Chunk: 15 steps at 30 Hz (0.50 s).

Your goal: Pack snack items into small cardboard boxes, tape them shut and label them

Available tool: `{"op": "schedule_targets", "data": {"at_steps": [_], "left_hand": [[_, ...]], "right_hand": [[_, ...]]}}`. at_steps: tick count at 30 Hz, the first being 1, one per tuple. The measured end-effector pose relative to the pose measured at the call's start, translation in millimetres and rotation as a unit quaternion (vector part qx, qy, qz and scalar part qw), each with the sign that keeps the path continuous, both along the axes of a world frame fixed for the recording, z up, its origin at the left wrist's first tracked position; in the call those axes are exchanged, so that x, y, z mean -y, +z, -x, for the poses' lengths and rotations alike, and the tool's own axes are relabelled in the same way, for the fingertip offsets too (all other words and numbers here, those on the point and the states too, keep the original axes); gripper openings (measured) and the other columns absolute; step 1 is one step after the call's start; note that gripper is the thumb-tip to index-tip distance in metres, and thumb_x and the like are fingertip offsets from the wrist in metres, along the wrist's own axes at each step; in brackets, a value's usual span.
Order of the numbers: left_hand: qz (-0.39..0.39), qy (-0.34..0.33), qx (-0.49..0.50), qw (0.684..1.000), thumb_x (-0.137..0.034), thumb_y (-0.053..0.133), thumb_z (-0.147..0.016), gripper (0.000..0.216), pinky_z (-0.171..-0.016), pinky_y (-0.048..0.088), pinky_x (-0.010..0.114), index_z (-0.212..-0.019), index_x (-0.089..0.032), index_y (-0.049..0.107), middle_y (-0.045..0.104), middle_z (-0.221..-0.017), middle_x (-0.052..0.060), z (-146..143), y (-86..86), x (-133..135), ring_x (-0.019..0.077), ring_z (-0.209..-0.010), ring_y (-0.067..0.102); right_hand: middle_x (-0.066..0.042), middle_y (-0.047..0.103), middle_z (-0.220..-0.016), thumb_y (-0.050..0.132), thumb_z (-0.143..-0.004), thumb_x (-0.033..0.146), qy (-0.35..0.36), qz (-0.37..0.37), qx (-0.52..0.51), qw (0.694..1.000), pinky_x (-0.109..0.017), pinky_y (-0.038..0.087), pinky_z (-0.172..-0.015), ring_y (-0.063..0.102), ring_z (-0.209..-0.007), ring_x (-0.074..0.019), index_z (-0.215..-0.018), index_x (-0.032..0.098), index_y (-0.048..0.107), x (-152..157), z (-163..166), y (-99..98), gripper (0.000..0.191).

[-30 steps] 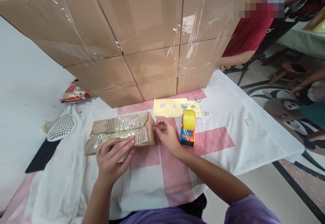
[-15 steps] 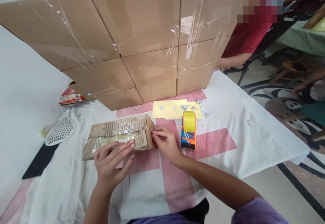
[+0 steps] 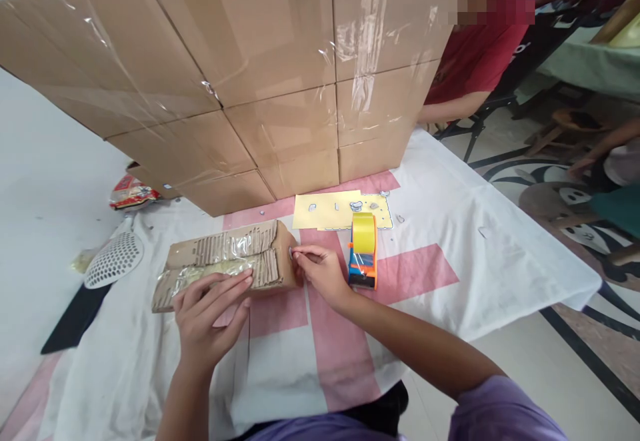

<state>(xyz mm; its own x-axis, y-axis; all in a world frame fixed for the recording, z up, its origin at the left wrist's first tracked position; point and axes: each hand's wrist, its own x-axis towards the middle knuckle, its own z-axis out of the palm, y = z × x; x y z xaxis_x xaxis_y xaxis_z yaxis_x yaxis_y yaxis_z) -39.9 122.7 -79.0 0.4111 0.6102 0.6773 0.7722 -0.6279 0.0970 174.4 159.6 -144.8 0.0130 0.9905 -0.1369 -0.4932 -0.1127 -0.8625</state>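
A long cardboard box (image 3: 287, 262) lies on the cloth in front of me, its top patched with corrugated strips under clear tape. Resting on its near top edge is my left hand (image 3: 213, 311), fingers stretched out and nothing in its grasp. At the box's right end, my right hand (image 3: 320, 274) has thumb and forefinger pinched on a small pale piece (image 3: 291, 252) against the cardboard. What that piece is I cannot make out. Just right of this hand stands a tape dispenser (image 3: 363, 251) in orange and blue, loaded with a yellow roll.
A tall taped cardboard panel (image 3: 290, 121) rises behind the box. Yellow paper (image 3: 325, 211) with small cut-out pieces lies before it. On the left are a white perforated scoop (image 3: 114, 261), a dark flat object (image 3: 75, 321) and a red packet (image 3: 131, 191). Beyond the panel sits a person in red (image 3: 470, 68).
The view has shifted slightly, so everything sits a little further left. The small pale piece at my right fingertips shows more clearly. My left hand stays on the box.
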Motion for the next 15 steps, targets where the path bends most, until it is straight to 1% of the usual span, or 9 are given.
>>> {"op": "schedule_targets", "data": {"at_steps": [3,7,9,11,13,15], "left_hand": [[-0.002,0.002,0.002,1.000,-0.019,0.069,-0.087,0.026,-0.088,0.037,0.043,-0.110,-0.029,0.073,0.079,-0.104,0.003,0.3,-0.7,-0.7,0.0269,-0.093,0.066],[-0.004,-0.012,-0.003,1.000,-0.019,0.069,-0.086,0.028,-0.087,0.038,0.044,-0.111,-0.030,0.073,0.079,-0.101,0.002,3.2,0.2,-1.9,0.0273,-0.092,0.066],[0.004,-0.019,0.000,1.000,-0.019,0.069,-0.086,0.027,-0.087,0.039,0.045,-0.111,-0.030,0.073,0.079,-0.100,0.003,4.6,0.8,-1.8,0.0275,-0.091,0.066],[0.013,-0.018,0.011,1.000,-0.021,0.068,-0.088,0.023,-0.089,0.040,0.046,-0.108,-0.031,0.074,0.079,-0.097,0.003,5.7,0.9,-1.0,0.0276,-0.091,0.066],[0.032,-0.005,0.026,0.999,-0.029,0.066,-0.088,0.019,-0.094,0.040,0.048,-0.106,-0.032,0.074,0.079,-0.097,0.002,7.4,-0.7,-0.2,0.0286,-0.093,0.066],[0.078,0.026,0.053,0.995,-0.042,0.065,-0.087,0.020,-0.099,0.041,0.051,-0.101,-0.034,0.075,0.079,-0.097,0.000,10.2,-5.3,-0.7,0.0302,-0.098,0.066]], "right_hand": [[-0.002,0.072,-0.083,0.081,-0.071,0.041,0.006,0.001,0.002,1.000,-0.030,0.052,-0.053,0.062,-0.062,-0.0161,-0.089,0.024,0.079,-0.6,0.8,-0.3,0.025],[-0.004,0.072,-0.089,0.082,-0.069,0.039,-0.026,-0.049,0.027,0.998,-0.032,0.057,-0.065,0.068,-0.077,-0.0193,-0.081,0.024,0.080,-3.8,1.9,-3.8,0.020],[-0.004,0.072,-0.090,0.083,-0.067,0.040,-0.030,-0.055,0.024,0.998,-0.033,0.058,-0.071,0.069,-0.083,-0.0209,-0.077,0.024,0.079,-5.1,3.3,-5.9,0.019],[-0.004,0.074,-0.091,0.085,-0.064,0.042,-0.021,-0.042,0.010,0.999,-0.036,0.059,-0.077,0.070,-0.086,-0.0223,-0.076,0.025,0.078,-5.2,6.5,-8.0,0.023],[-0.004,0.077,-0.092,0.086,-0.063,0.046,-0.010,-0.020,-0.005,1.000,-0.038,0.058,-0.083,0.071,-0.089,-0.0234,-0.078,0.024,0.077,-4.6,11.5,-10.8,0.028],[-0.005,0.078,-0.095,0.086,-0.063,0.050,-0.008,-0.003,-0.016,1.000,-0.038,0.057,-0.088,0.072,-0.092,-0.0238,-0.081,0.022,0.077,-4.7,17.1,-14.8,0.035]]}}
